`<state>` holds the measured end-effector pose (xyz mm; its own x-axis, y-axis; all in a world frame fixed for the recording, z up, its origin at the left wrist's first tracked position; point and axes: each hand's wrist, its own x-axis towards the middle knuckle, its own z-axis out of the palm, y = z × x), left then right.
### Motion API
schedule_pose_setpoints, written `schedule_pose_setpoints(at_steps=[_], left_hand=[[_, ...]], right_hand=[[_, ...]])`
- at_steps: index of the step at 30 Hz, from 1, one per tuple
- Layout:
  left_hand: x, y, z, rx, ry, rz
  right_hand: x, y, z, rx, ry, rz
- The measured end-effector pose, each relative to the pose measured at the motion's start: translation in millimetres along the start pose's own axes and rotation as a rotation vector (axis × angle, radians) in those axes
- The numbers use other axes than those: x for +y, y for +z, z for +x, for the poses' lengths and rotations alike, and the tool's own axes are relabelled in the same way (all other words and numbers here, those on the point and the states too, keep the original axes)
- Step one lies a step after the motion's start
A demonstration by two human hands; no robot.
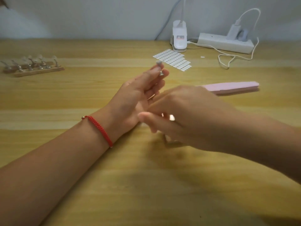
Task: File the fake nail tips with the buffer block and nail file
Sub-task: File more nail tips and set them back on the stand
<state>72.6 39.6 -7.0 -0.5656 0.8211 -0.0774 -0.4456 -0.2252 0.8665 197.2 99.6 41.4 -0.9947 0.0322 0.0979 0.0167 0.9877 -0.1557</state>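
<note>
My hands over a wood-grain table (73, 93).
My left hand (135, 97) pinches a small metal stand (161, 74) capped by a pale nail tip (158, 62); my right hand (187, 115) is blurred, its grip unclear.

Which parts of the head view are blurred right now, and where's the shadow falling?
Head view: the right hand is smeared by motion blur, so whether it holds anything cannot be told; the left hand and the nail tip stand it pinches are fairly sharp; the pink nail file is slightly soft; a broad soft shadow lies on the table below the hands.
</note>
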Motion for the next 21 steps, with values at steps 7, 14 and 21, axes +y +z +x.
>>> schedule_pose_setpoints(at_steps=[7,14,21], left_hand=[[6,-6,3,0.035,-0.103,-0.235],[10,-11,6,0.071,-0.082,-0.264],[9,-13,7,0.071,-0.075,-0.281]], right_hand=[[-5,18,19,-0.131,-0.034,0.016],[0,36,20,-0.14,-0.01,-0.064],[2,41,19,-0.079,-0.037,-0.107]])
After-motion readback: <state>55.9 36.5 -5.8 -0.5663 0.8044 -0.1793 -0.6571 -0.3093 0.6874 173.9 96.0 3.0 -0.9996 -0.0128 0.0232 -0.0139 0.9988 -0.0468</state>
